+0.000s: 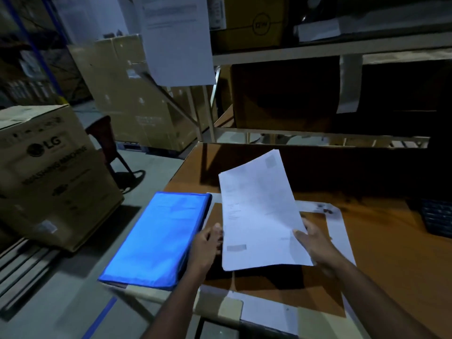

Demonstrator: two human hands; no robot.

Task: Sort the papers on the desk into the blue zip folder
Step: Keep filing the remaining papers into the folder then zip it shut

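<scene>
The papers (259, 211) look light and floppy, apt to slide apart, so gripping both lower corners seems wise. They are white printed sheets, lifted just right of the blue zip folder (159, 238). The right hand (315, 243) pinches them; the left hand (208, 243) holds their edge beside the folder, above the tabletop (391, 253).

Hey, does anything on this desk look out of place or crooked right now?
The blue zip folder lies askew, hanging off the desk's left edge over the floor. It looks closed. The left hand rests beside it; the right hand holds the tilted papers.
</scene>
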